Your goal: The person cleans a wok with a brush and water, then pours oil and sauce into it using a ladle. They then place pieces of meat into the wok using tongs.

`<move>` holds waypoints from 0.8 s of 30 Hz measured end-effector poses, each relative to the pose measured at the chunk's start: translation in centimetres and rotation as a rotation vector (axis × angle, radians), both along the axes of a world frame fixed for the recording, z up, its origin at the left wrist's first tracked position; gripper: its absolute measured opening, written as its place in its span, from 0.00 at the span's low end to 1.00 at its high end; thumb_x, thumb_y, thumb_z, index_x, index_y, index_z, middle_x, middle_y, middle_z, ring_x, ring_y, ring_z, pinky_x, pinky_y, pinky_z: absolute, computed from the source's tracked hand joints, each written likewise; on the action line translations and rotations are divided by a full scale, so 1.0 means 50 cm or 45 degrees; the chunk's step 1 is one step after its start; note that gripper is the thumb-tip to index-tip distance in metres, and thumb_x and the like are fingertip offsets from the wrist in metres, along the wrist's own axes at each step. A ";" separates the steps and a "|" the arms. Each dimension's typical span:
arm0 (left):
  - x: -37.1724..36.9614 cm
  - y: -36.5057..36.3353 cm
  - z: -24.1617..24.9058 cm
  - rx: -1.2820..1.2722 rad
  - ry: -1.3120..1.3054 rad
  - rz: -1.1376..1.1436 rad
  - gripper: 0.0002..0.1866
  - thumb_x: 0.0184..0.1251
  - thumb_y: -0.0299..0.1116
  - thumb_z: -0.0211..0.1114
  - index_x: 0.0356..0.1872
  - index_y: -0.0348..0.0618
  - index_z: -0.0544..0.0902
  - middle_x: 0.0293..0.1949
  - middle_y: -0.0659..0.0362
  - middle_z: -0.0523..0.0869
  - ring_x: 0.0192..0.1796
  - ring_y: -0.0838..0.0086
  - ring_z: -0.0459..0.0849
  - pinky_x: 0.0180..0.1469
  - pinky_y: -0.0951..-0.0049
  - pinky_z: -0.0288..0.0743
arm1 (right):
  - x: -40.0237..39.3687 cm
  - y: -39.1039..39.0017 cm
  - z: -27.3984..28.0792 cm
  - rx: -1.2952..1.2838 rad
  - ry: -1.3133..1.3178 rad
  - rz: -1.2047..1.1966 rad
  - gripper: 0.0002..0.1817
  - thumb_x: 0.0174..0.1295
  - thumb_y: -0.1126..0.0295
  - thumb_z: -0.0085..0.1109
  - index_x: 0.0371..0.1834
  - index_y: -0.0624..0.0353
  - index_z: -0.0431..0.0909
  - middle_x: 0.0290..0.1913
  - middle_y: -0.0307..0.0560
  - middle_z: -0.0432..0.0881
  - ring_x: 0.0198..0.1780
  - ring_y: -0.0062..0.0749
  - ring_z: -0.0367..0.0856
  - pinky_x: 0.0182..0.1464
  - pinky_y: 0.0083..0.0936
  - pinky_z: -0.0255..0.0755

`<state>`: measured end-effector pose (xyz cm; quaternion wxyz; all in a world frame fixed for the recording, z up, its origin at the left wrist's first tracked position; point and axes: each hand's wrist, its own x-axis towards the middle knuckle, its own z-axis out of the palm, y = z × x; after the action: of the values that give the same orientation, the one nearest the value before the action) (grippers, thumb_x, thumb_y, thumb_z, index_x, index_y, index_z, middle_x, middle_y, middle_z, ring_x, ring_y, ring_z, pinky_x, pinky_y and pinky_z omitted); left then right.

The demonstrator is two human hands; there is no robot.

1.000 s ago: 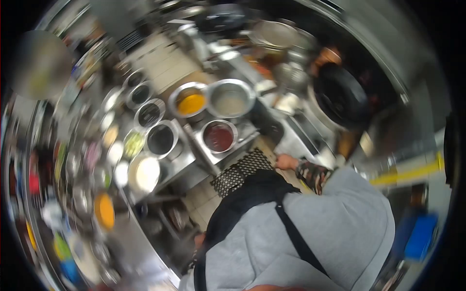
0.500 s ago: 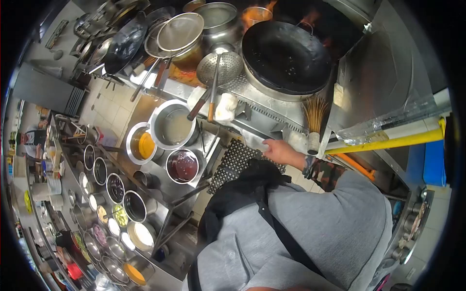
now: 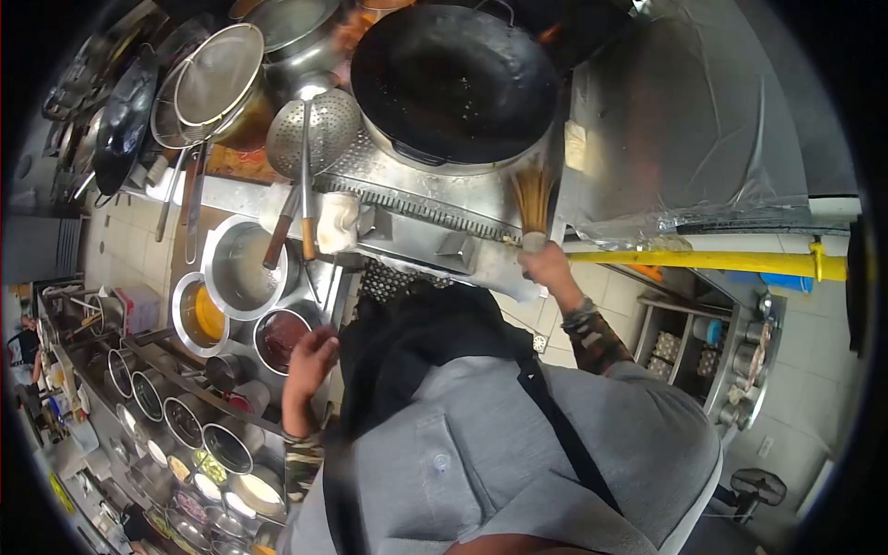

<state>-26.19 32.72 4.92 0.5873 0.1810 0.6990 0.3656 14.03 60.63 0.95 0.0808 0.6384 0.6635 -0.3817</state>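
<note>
Fingers of the right hand point(image 3: 549, 265) curl around the tan, straw-bristled brush point(image 3: 534, 199), bristles pointing far, long axis near-to-far.

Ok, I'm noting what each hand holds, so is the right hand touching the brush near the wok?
Touching. The head view shows the right hand with its fingers closed on the handle end of the brush.

Right hand point(image 3: 548, 265) closed, left hand point(image 3: 313, 362) (loosely curled) half open.

Right hand point(image 3: 549, 266) apparently around a blurred brush point(image 3: 533, 202)
</note>
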 end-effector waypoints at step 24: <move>-0.163 0.251 0.180 0.334 -0.017 -0.713 0.14 0.62 0.21 0.60 0.49 0.36 0.77 0.41 0.62 0.81 0.46 0.80 0.78 0.49 0.78 0.72 | -0.341 0.467 0.178 0.955 0.617 -0.659 0.30 0.52 0.61 0.66 0.60 0.55 0.73 0.29 0.53 0.82 0.27 0.33 0.83 0.26 0.30 0.78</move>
<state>-34.36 45.29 13.93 0.6416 0.4383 0.5648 0.2779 -3.02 83.99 9.88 -0.4068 0.6600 0.5747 -0.2620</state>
